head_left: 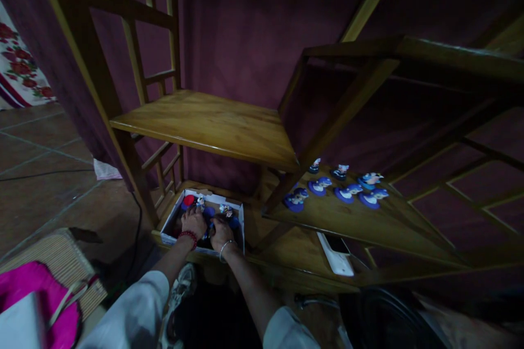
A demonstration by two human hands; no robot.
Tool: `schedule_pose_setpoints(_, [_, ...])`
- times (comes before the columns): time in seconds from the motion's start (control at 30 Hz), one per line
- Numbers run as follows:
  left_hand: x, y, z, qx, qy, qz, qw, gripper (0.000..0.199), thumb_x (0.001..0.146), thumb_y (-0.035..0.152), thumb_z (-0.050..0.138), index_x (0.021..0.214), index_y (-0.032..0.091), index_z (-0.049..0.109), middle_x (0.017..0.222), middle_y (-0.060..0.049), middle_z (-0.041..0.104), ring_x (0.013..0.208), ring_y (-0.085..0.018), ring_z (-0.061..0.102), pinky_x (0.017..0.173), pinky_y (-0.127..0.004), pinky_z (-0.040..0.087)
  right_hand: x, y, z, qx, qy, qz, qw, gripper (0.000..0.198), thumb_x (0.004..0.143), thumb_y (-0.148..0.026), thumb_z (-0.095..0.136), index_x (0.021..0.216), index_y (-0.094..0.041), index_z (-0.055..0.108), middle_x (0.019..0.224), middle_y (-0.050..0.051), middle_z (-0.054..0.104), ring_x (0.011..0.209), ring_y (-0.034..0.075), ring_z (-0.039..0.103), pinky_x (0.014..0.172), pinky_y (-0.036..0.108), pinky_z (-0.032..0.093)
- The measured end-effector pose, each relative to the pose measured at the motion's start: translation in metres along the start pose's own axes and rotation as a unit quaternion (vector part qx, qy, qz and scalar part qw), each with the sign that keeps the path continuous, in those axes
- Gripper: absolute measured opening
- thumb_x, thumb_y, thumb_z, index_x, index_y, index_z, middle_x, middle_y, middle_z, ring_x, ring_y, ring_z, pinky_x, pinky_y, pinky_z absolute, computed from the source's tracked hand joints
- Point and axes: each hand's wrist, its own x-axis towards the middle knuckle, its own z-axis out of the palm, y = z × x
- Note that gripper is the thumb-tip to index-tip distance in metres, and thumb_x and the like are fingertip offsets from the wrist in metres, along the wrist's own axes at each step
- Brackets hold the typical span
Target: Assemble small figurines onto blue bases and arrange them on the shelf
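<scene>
Both of my hands reach down into a shallow white cardboard box (168,229) on the lowest shelf. My left hand (194,222), with a red bead bracelet, has its fingers stretched out over the contents, beside a small white figurine (200,202) and a round red piece (189,200). To its right, my right hand (221,233), wearing a silver bangle, curls its fingers low near dark blue pieces. What those fingers hold, if anything, is too dim to make out. Another small figurine (226,210) sits just behind the right hand.
Several figurines on blue bases (347,193) stand on a shelf to the right. A bare wooden shelf (213,122) overhangs behind the box. Wooden posts flank it. Lower right lies a white device with a dark screen (335,253). A pink item (45,294) is at lower left.
</scene>
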Motion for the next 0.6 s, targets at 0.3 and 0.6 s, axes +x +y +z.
schedule_pose_setpoints(0.3, [0.0026, 0.0060, -0.0013, 0.006, 0.002, -0.024, 1.000, 0.037, 0.078, 0.018, 0.033, 0.110, 0.009, 0.049, 0.116, -0.018, 0.051, 0.111, -0.027, 0.044, 0.091, -0.039, 0.028, -0.0013, -0.0007, 0.0004, -0.007, 0.011, -0.001, 1.000, 0.030, 0.073, -0.008, 0.045, 0.097, -0.014, 0.061, 0.102, 0.010, 0.060, 0.099, 0.018, 0.052, 0.086, 0.026, 0.038])
schedule_pose_setpoints(0.6, [0.0102, 0.0046, -0.0043, 0.013, -0.002, -0.039, 0.999, 0.032, 0.077, 0.019, 0.035, 0.103, 0.011, 0.053, 0.114, -0.017, 0.053, 0.110, -0.028, 0.044, 0.091, -0.039, 0.027, -0.0013, -0.0012, -0.0014, -0.001, 0.021, 0.001, 1.000, 0.027, 0.074, -0.008, 0.045, 0.094, -0.015, 0.063, 0.097, 0.009, 0.061, 0.098, 0.018, 0.052, 0.085, 0.024, 0.038])
